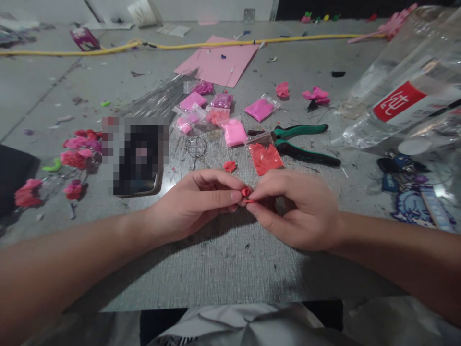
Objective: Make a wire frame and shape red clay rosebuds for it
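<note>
Between my two hands is a small red clay flower (pixel 245 191), low over the table. My left hand (pixel 207 194) pinches it between thumb and fingers. From the other side, my right hand (pixel 293 206) pinches a thin red clay piece (pixel 249 201) against the flower's lower right; the contact is partly hidden by the fingertips. Just beyond the hands lies a loose red clay lump (pixel 229 166). A bag of red clay (pixel 266 158) rests behind my right hand, with green-handled pliers (pixel 306 144) beside it.
Several bags of pink and purple clay (pixel 234 132) lie mid-table near a wire ring (pixel 196 146). A phone (pixel 139 158) and finished clay flowers (pixel 77 149) are at left. Plastic bottles (pixel 399 103) stand at right. A yellow cord (pixel 187 44) crosses behind pink paper (pixel 216 62).
</note>
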A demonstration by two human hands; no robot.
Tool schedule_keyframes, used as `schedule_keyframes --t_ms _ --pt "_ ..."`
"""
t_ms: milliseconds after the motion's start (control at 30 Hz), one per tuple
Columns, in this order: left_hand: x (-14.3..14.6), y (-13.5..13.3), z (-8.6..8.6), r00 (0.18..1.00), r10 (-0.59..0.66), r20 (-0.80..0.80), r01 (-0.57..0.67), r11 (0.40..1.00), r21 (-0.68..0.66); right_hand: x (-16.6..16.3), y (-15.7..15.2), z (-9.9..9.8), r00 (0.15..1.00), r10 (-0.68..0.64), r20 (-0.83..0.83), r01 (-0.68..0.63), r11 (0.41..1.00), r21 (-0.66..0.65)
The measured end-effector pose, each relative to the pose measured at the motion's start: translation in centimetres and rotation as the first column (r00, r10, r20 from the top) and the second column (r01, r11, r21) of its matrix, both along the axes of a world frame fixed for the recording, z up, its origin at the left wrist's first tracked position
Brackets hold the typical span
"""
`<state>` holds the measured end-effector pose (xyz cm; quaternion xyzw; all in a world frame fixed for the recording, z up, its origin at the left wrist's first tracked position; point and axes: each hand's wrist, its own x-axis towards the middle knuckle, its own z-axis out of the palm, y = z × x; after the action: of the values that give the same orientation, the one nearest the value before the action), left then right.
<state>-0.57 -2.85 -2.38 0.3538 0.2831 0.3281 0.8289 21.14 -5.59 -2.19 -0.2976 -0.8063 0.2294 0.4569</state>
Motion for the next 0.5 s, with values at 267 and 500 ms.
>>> schedule_keyframes --t_ms 267,500 --pt "-0.21 0.07 -0.47 0.998 -0.032 -0.045 0.038 0.99 0.136 0.03 0.1 0.21 1.0 0.014 0.022 -0.015 0.998 0.053" --pt "-0.31 0.05 -0.24 0.99 -0.068 -0.12 0.091 0.976 0.197 0.13 -0.01 0.34 0.999 0.033 0.039 -0.035 0.998 0.043"
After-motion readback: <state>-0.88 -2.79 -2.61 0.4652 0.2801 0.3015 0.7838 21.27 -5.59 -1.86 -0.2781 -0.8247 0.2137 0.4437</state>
